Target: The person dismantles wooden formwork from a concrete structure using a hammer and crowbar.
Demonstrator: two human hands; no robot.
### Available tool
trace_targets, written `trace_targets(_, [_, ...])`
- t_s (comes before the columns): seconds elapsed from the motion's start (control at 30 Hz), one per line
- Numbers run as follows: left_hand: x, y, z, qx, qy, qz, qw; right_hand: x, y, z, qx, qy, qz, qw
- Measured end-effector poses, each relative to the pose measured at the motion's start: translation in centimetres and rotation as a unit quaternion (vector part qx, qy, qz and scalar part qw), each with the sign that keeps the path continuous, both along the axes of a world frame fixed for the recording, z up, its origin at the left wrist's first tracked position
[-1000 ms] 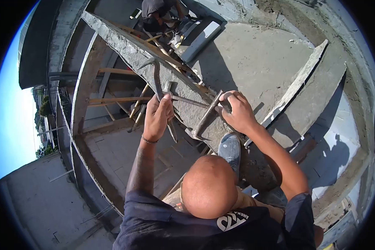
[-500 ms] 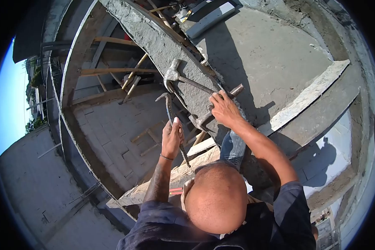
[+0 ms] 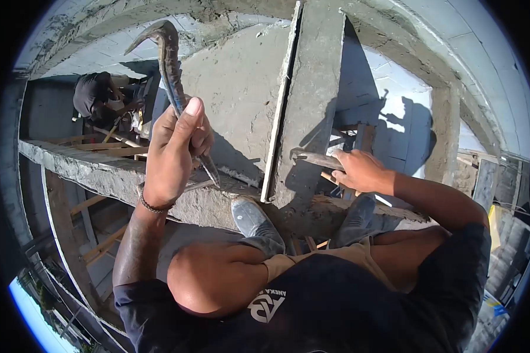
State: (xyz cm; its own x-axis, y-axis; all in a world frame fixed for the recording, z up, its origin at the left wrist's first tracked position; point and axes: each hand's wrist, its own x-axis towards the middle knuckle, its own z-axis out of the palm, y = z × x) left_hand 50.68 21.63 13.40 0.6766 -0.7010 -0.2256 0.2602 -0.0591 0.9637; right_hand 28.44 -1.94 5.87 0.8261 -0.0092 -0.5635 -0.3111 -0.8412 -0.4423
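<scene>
My left hand is wrapped round a crowbar, thumb along its shaft. The bar's curved claw points up and to the left, and its lower tip comes out below my fist, over the concrete beam. My right hand is closed on the handle of a hammer, held above the narrow concrete ledge. The hammer's far end points left and is seen nearly end-on.
My shoes rest on the rough concrete beam. A board edge runs along the ledge. Another person crouches at upper left. Deep openings with timber props lie below left; a gap drops beside my right hand.
My view has swung to the right. My right hand has lifted a hammer from the beam and carried it right. The crowbar stays in my left hand, now raised closer to the camera.
</scene>
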Motion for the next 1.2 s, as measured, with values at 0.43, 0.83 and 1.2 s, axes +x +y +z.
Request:
trace_targets(0.43, [-11.9,-19.0,-16.4,-0.041,0.13,-0.076,0.988,-12.5,-5.5,-4.0,0.067,-0.083,-0.459,0.882])
trace_targets(0.83, [-12.8,-17.2,-18.3,0.024,-0.009,-0.094,0.995,-12.3,-5.2,-6.1,0.091,-0.128,-0.423,0.893])
trace_targets(1.2, [-13.1,-17.3,-17.5,0.035,-0.032,-0.104,0.993,-11.3,-5.2,-4.6,0.167,-0.069,-0.466,0.866])
